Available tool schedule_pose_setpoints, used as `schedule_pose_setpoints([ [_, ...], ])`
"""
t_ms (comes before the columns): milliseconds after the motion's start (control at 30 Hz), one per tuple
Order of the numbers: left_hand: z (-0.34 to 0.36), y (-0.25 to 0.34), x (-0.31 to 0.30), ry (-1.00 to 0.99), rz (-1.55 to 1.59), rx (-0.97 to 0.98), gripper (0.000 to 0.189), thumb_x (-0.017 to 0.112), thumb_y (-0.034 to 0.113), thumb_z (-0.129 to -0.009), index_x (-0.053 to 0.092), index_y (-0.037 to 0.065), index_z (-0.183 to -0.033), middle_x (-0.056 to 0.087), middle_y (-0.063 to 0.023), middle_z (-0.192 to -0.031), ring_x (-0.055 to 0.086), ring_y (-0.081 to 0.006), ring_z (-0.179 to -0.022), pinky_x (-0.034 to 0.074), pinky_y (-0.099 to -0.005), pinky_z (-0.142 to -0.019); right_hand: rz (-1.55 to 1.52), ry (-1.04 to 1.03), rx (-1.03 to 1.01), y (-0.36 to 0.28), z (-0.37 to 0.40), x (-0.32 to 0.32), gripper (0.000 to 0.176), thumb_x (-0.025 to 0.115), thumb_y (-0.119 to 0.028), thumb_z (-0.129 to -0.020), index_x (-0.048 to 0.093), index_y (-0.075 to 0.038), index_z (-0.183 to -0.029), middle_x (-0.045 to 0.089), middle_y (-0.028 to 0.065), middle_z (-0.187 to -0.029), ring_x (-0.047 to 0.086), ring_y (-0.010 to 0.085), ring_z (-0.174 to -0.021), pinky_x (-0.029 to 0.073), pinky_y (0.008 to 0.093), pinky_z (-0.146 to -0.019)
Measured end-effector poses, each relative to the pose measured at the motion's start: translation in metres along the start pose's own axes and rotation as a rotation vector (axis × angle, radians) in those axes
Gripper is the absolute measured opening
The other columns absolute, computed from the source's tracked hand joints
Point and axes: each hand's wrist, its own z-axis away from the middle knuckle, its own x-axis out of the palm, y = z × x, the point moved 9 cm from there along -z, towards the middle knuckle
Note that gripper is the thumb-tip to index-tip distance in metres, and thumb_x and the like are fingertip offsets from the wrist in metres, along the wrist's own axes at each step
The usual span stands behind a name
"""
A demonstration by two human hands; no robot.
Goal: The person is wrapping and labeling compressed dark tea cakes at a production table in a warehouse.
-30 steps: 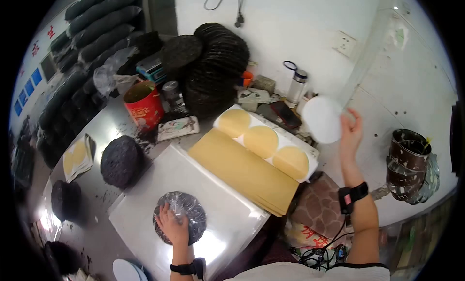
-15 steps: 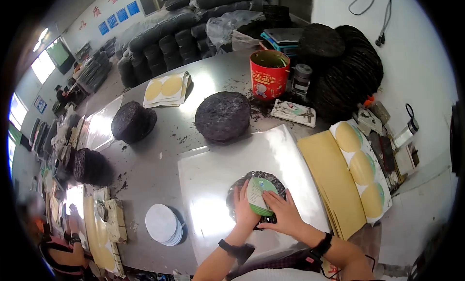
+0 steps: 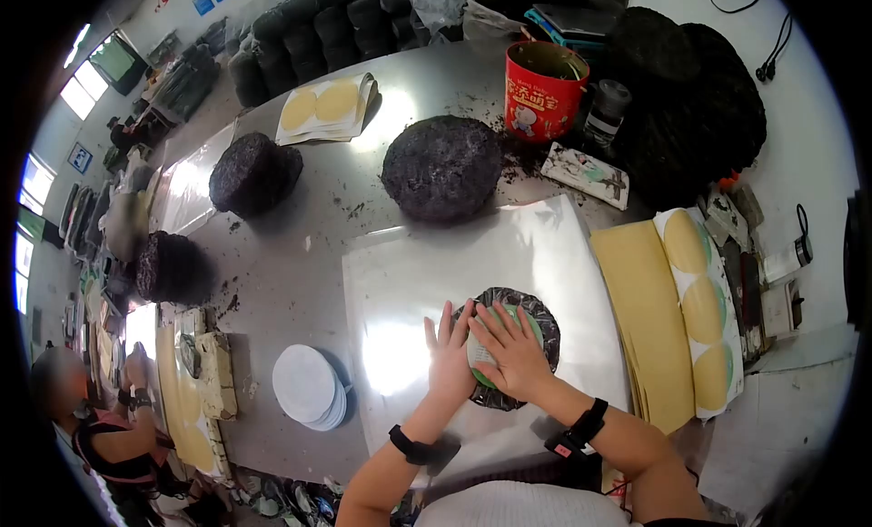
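We see both hands lying flat with fingers spread, gripping nothing. The left hand (image 3: 451, 359) and right hand (image 3: 510, 350) press side by side on a round label (image 3: 476, 363) atop the wrapped dark cake (image 3: 542, 325). The cake sits on a clear plastic sheet (image 3: 436, 263), near its front edge, with bare sheet behind and to the left. Yellow paper sheets (image 3: 636, 300) lie just right of it, and a stack of white discs (image 3: 304, 398) lies to the left. The steel worktop (image 3: 300, 245) is strewn with dark crumbs and carries a stack of dark cakes (image 3: 442, 166) and a red tin (image 3: 545, 91). Another person (image 3: 100, 427) works at the far left.
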Motion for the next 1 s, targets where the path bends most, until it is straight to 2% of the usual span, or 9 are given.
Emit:
schedule_pose_setpoints([
  [133,-0.002,-0.034,-0.003,-0.171,0.853,-0.042,0.071,0.063,0.008,-0.085,0.037,-0.001,-0.15,0.027,-0.0142,-0.163,0.017,-0.0409,-0.152,0.01,-0.0546,-0.123,0.139,-0.038,0.012,-0.006,0.002,0.006,0.068,0.055,-0.049,-0.095,0.038,-0.02,-0.154,0.031,0.0081,-0.162,0.026,0.0338,-0.149,0.016,0.063,-0.118],
  [300,0.018,0.018,-0.004,0.016,0.162,0.043,0.071,0.059,0.031,-0.096,0.031,0.003,-0.155,0.03,-0.0182,-0.161,0.025,-0.03,-0.151,0.017,-0.0484,-0.122,0.359,-0.087,0.035,-0.002,0.002,0.022,0.067,0.059,-0.041,-0.092,0.042,-0.016,-0.151,0.033,0.0091,-0.161,0.027,0.0332,-0.148,0.015,0.0647,-0.118],
  [433,0.015,0.015,0.0,0.061,0.077,0.039,0.07,0.06,0.037,-0.096,0.036,0.007,-0.154,0.029,-0.0178,-0.162,0.02,-0.0385,-0.151,0.015,-0.0514,-0.122,0.146,0.126,0.089,0.023,0.016,-0.031,0.061,0.067,-0.024,-0.089,0.046,-0.007,-0.144,0.04,0.0142,-0.154,0.037,0.0365,-0.141,0.028,0.0579,-0.115],
  [500,0.029,0.01,0.004,0.043,0.051,-0.001,0.07,0.06,0.038,-0.096,0.036,0.008,-0.154,0.026,-0.0175,-0.163,0.017,-0.0418,-0.151,0.013,-0.0546,-0.121,-0.308,0.328,0.544,0.067,0.048,-0.059,0.055,0.07,-0.01,-0.089,0.049,-0.002,-0.139,0.057,0.0192,-0.136,0.058,0.0316,-0.12,0.048,0.044,-0.101],
  [567,0.025,-0.005,-0.002,0.025,0.084,-0.039,0.07,0.06,0.04,-0.096,0.037,0.01,-0.154,0.023,-0.0172,-0.164,0.013,-0.0444,-0.151,0.01,-0.058,-0.121,-1.055,0.132,0.707,0.1,0.063,-0.016,0.05,0.067,-0.002,-0.091,0.049,0.002,-0.137,0.068,0.017,-0.114,0.068,0.0213,-0.097,0.055,0.0305,-0.081],
  [733,0.097,-0.089,-0.153,0.265,-0.079,-0.163,0.051,0.074,0.023,-0.086,0.06,0.017,-0.134,0.046,-0.0148,-0.149,0.033,-0.0437,-0.143,0.028,-0.0574,-0.116,-1.392,0.136,0.631,0.015,0.053,-0.007,0.042,0.063,0.001,-0.092,0.052,0.003,-0.133,0.068,0.0141,-0.111,0.067,0.0161,-0.093,0.056,0.0274,-0.079],
  [833,0.145,-0.108,-0.197,0.265,-0.277,-0.241,0.044,0.076,0.021,-0.083,0.066,0.014,-0.125,0.052,-0.0154,-0.143,0.04,-0.0423,-0.139,0.036,-0.052,-0.112,-1.034,-0.755,0.239,-0.139,0.054,0.045,0.074,0.072,-0.039,-0.091,0.042,-0.001,-0.148,0.066,0.0163,-0.121,0.066,0.0229,-0.107,0.053,0.0356,-0.092],
  [900,0.164,-0.113,-0.197,0.265,-0.328,-0.279,0.044,0.076,0.019,-0.082,0.066,0.013,-0.125,0.05,-0.0167,-0.146,0.038,-0.0432,-0.14,0.04,-0.0507,-0.109,-0.651,-0.614,-0.126,-0.171,0.025,0.038,0.065,0.069,-0.041,-0.094,0.048,-0.01,-0.146,0.063,0.0156,-0.132,0.066,0.0291,-0.113,0.052,0.0372,-0.097],
  [1000,0.191,-0.148,-0.156,0.268,-0.27,-0.31,0.042,0.075,0.014,-0.082,0.066,0.011,-0.124,0.056,-0.0155,-0.14,0.049,-0.0388,-0.133,0.05,-0.0446,-0.099,-0.435,-0.169,-0.096,-0.103,-0.059,-0.001,0.057,0.07,-0.037,-0.091,0.054,-0.01,-0.139,0.063,0.0151,-0.13,0.063,0.0298,-0.117,0.051,0.0385,-0.098],
])
